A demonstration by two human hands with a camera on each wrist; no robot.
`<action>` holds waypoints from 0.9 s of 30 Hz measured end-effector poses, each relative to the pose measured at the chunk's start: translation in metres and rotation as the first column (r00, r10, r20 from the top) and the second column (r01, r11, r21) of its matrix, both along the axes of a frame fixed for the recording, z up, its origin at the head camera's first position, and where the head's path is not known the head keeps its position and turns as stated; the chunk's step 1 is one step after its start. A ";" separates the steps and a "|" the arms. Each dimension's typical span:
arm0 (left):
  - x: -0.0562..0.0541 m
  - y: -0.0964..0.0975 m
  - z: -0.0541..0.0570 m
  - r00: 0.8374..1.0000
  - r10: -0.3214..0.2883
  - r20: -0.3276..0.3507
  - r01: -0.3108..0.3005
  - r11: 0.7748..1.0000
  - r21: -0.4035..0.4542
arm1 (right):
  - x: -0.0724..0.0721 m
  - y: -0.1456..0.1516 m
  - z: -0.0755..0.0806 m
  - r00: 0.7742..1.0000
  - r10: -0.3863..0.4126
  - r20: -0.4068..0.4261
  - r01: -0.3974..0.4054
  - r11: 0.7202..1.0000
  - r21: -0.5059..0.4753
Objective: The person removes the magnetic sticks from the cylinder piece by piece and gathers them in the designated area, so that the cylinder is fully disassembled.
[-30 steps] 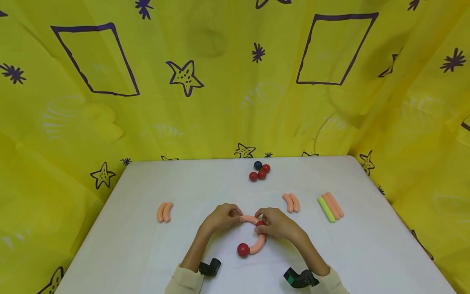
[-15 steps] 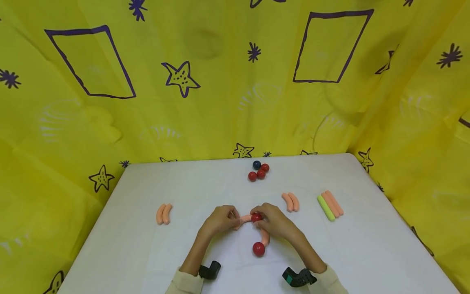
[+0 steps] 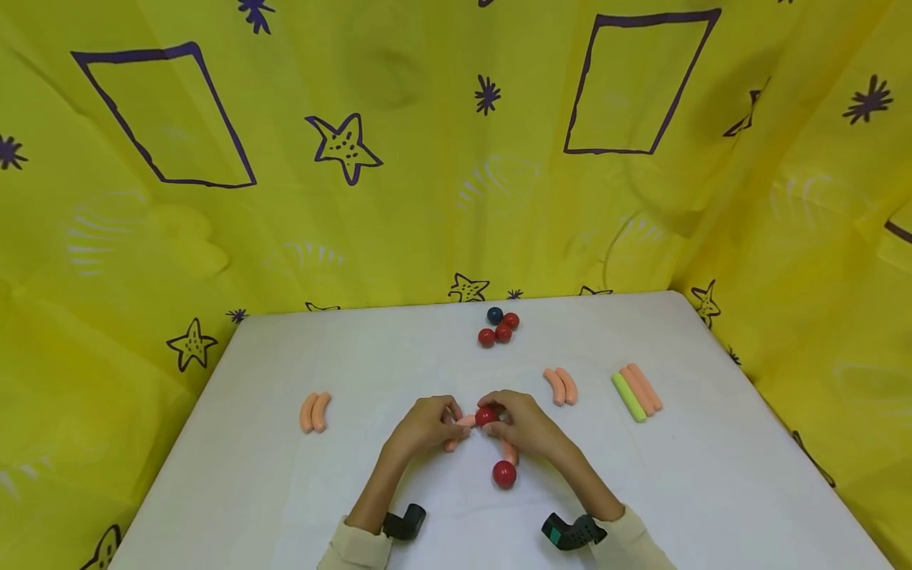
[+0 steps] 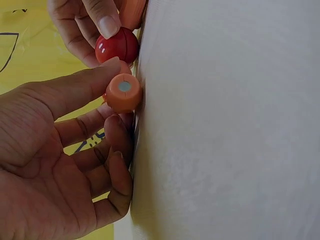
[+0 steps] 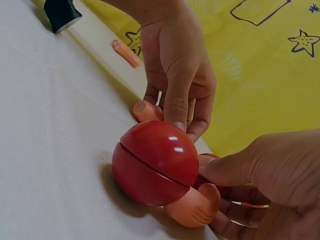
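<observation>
My left hand (image 3: 427, 423) pinches a curved orange magnetic rod (image 4: 124, 95) between thumb and fingers. The rod's near end shows a grey disc, and its far end meets a red ball (image 3: 487, 417). Thumb and fingers of my right hand (image 3: 523, 425) grip that ball. From it a second curved orange rod (image 3: 510, 452) runs toward the person, partly hidden by the right hand. A larger-looking red ball (image 5: 155, 162) with a seam round it sits at this rod's near end, on the white table.
Two curved rods (image 3: 314, 412) lie at left, two more curved rods (image 3: 560, 386) at right. Beside those are a green straight stick (image 3: 628, 397) and orange straight sticks (image 3: 644, 388). Red balls (image 3: 487, 338) and a dark blue ball (image 3: 495, 316) stand at the back, before a yellow curtain (image 3: 413, 237).
The right hand and its red ball have shifted left and away from the person. The near ball and its rod have swung right. The left rod's free end has turned toward the person.
</observation>
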State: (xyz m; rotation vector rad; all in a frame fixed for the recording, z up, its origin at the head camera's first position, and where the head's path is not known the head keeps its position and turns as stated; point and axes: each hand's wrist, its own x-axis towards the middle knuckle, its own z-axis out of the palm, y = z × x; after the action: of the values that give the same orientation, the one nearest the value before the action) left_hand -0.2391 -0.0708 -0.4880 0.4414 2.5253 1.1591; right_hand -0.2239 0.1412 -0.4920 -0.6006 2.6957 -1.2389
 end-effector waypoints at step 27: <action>0.002 0.000 0.002 0.998 0.058 0.023 -0.058 0.998 0.008 | 0.002 0.000 -0.003 1.000 -0.011 -0.001 0.011 1.000 -0.017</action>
State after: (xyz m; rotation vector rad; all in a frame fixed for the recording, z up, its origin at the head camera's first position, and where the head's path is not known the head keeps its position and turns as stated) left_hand -0.2373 -0.0712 -0.4858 0.3575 2.5303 1.1902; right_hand -0.2222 0.1410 -0.4952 -0.5886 2.6957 -1.2655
